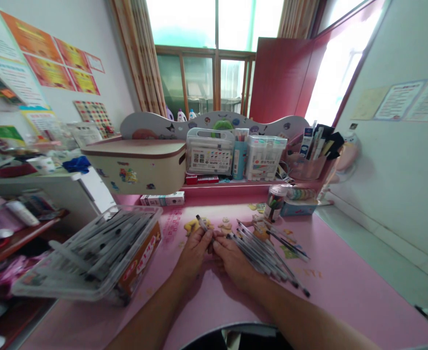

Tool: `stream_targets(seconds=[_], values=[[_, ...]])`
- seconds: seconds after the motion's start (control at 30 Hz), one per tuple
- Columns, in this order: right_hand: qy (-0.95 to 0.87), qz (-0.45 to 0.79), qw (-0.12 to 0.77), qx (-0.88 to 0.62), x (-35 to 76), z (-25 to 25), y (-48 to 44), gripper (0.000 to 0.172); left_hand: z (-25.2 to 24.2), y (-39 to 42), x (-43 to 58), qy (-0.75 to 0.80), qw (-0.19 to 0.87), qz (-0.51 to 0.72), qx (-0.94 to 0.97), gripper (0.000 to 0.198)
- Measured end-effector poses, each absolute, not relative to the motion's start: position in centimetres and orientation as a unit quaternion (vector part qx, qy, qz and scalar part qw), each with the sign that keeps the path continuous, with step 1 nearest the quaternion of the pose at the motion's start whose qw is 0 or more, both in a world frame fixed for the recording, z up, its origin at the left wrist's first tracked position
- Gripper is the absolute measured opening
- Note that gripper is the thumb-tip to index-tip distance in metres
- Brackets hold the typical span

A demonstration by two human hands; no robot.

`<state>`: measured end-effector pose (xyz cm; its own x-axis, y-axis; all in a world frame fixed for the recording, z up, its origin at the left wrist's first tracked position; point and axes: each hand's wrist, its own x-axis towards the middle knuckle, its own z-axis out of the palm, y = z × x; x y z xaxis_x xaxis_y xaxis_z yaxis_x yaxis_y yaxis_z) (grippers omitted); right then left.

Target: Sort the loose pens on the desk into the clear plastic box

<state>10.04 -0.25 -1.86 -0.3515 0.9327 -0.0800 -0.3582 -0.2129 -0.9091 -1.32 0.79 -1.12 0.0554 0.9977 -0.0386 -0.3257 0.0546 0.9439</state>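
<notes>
In the middle of the pink desk, my left hand (196,245) is closed around a slim clear pen (201,222), whose dark end points up and away from me. Close against it is my right hand (230,255), its fingers pinched together at the pen's lower part, which the fingers mostly hide. Just right of that hand lies a spread of clear pens (261,255) with dark tips, side by side on the desk. To my left stands a clear plastic box (141,211) filled with many more pens.
A cream storage bin (148,167), a marker case (210,153) and a pen holder (306,167) stand on the raised shelf at the back. Below them are a clear jar (275,201) and a blue box (299,208). A cluttered shelf (27,233) is at left.
</notes>
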Motion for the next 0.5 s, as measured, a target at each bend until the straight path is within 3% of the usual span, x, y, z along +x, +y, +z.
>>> stream_targets(seconds=[0.5], values=[[-0.417,0.717,0.449,-0.333,9.62,-1.58,-0.81,0.047,-2.07,0.86,-1.03,0.417,0.561,0.575,0.425,0.031]])
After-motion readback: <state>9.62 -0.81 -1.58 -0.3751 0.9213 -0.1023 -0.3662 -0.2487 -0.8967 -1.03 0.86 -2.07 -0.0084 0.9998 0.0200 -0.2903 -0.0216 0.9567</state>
